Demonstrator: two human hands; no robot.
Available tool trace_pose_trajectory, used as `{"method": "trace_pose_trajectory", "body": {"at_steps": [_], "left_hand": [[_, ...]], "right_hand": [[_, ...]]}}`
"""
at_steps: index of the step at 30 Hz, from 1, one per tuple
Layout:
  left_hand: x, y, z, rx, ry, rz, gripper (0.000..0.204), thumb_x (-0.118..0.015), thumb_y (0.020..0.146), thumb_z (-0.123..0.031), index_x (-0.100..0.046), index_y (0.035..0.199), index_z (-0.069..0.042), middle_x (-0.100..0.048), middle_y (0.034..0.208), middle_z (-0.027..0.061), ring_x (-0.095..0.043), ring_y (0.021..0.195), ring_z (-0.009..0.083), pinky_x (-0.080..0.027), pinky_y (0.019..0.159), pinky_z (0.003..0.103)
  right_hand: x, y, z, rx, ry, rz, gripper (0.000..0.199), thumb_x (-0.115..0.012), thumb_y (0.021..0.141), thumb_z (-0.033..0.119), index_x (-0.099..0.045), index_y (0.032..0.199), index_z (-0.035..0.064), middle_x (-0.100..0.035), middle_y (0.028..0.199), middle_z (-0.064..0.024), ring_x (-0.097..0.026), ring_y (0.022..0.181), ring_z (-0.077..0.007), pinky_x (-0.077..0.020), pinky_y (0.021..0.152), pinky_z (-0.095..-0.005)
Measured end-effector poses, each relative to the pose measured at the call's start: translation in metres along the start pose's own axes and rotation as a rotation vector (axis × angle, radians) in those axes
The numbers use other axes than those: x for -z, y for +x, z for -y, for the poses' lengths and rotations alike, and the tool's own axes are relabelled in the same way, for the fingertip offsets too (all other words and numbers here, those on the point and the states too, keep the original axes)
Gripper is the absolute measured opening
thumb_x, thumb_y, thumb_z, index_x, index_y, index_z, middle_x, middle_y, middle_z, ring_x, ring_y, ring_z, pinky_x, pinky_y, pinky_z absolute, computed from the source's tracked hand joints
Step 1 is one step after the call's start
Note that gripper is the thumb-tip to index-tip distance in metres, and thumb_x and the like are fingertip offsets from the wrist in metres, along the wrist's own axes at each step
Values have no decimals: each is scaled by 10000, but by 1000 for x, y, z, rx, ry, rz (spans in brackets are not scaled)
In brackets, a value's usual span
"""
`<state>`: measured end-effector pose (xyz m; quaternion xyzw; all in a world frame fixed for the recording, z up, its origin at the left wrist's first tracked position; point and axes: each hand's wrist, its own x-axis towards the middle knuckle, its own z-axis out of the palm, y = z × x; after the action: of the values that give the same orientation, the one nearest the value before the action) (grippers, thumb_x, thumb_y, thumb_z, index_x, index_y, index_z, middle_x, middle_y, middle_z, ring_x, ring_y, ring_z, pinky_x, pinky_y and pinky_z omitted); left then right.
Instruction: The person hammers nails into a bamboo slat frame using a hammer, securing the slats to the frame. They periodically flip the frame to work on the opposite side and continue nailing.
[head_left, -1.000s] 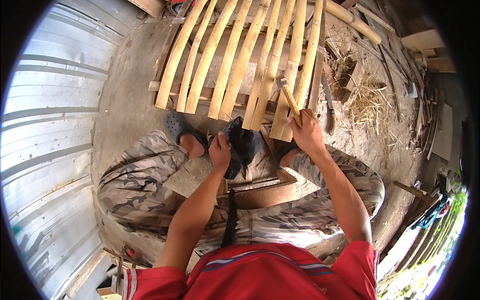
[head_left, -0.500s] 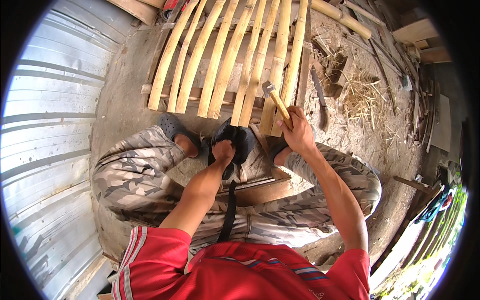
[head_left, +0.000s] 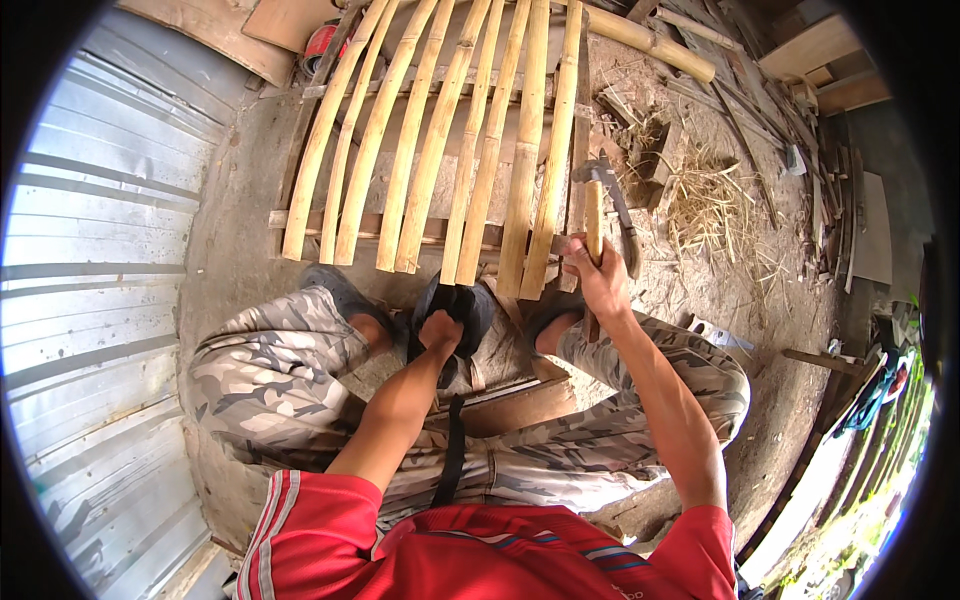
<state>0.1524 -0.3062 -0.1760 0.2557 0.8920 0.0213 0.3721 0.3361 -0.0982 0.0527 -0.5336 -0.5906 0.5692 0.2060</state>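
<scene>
My right hand (head_left: 603,288) is closed round the wooden handle of a hammer (head_left: 594,215), whose metal head points away from me. It is just right of the near ends of several split bamboo slats (head_left: 462,150). Between my feet, my left hand (head_left: 440,330) reaches into a black pouch (head_left: 478,312); its fingers are hidden inside. The slats lie side by side across a wooden crosspiece (head_left: 370,226), their near ends uneven.
A long dark blade (head_left: 622,215) lies beyond the hammer. Straw-like shavings (head_left: 712,205) and a bamboo pole (head_left: 655,45) are on the right. Corrugated metal sheeting (head_left: 105,260) stands at my left. My camouflage-trousered legs spread around the pouch.
The hammer has swung more upright and moved right, off the near ends of the slats. My left hand stays at the pouch. The whole view has shifted slightly.
</scene>
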Motion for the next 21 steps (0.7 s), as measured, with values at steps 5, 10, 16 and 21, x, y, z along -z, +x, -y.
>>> {"method": "trace_pose_trajectory", "body": {"at_steps": [5,10,16,21], "left_hand": [[3,3,10,-32,-133,-25,341,-707,838,-336,-742,1113,-137,-727,1145,151,-684,1089,346,-558,927,459],[-2,20,31,-44,-244,-33,281,-706,846,-316,-758,1044,-124,-748,1061,147,-703,1035,335,-562,897,446],[28,9,35,-132,-227,230,252,-682,820,-268,-759,991,-99,-760,904,141,-729,942,323,-568,849,424],[97,-14,-4,-456,597,536,253,-676,783,-222,-742,966,-60,-748,972,184,-715,954,345,-560,817,437]], "right_hand": [[1,4,7,-25,135,-101,462,-638,1001,363,-625,1152,-72,-714,959,-145,-714,816,-190,-585,741,-306],[-1,12,8,-81,104,-87,475,-643,999,378,-626,1155,-70,-701,969,-137,-706,842,-188,-581,723,-304],[-9,12,10,-156,4,-37,422,-644,1002,345,-636,1125,-58,-678,999,-109,-688,916,-177,-602,749,-311],[-22,20,-10,-35,-238,-109,392,-738,869,312,-669,997,-52,-708,848,-206,-709,780,-360,-553,736,-430]]}}
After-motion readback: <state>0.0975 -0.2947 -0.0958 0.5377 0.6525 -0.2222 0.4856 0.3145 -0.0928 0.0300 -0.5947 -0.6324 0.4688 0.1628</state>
